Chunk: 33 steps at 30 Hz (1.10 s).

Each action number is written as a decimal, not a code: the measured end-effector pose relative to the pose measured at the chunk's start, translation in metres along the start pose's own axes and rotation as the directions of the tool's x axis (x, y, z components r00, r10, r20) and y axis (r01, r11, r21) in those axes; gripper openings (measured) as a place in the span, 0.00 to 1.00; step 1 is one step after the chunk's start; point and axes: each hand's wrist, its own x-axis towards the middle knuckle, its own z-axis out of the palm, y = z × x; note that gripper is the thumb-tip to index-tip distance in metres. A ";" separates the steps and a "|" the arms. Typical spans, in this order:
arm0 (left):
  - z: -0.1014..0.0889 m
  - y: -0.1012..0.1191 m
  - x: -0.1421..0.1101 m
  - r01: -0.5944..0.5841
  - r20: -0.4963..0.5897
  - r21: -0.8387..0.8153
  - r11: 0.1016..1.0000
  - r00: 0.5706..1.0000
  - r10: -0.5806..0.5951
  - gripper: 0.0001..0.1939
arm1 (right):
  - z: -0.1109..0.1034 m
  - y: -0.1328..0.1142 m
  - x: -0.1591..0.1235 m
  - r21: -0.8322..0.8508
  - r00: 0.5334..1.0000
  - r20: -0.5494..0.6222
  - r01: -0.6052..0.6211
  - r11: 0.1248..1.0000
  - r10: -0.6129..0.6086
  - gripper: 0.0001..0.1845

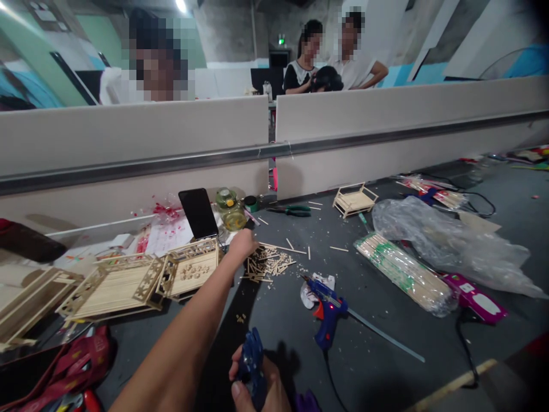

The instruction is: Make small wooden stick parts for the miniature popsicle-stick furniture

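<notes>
My left hand (242, 248) reaches across the desk to the left edge of a pile of short cut wooden sticks (271, 262). Its fingers look closed, but what they hold, if anything, is hidden behind the hand. Close to the front edge, my right hand (268, 380) is wrapped round a blue hand tool (252, 363) held upright; its exact kind does not show. A few small wooden bits (241, 318) lie between the two hands. Left of my forearm stands a small stick-built tray (192, 269) with wooden pieces in it, beside a larger stick-built frame (115, 289).
A blue glue gun (328, 312) with a glue stick rests right of centre, its cord trailing forward. Further right are packed sticks (403, 272), plastic wrapping (446, 246) and a magenta tool (476, 297). Behind stand a phone (198, 213), pliers (291, 211), a small stick model (355, 199) and a partition.
</notes>
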 end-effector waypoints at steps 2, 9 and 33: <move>-0.018 -0.005 -0.021 -0.053 -0.013 -0.052 0.997 0.999 0.052 0.09 | 0.000 0.001 0.000 0.024 1.000 -0.024 -0.012 1.000 0.013 0.17; -0.008 -0.051 -0.139 -0.256 -0.045 -0.411 0.875 0.964 0.261 0.08 | -0.010 0.000 0.004 0.133 0.999 -0.051 -0.003 0.991 0.009 0.17; 0.054 -0.086 -0.183 -0.189 -0.068 -0.499 0.846 0.982 0.179 0.11 | -0.010 -0.001 0.007 0.090 1.000 0.004 0.024 0.996 -0.025 0.12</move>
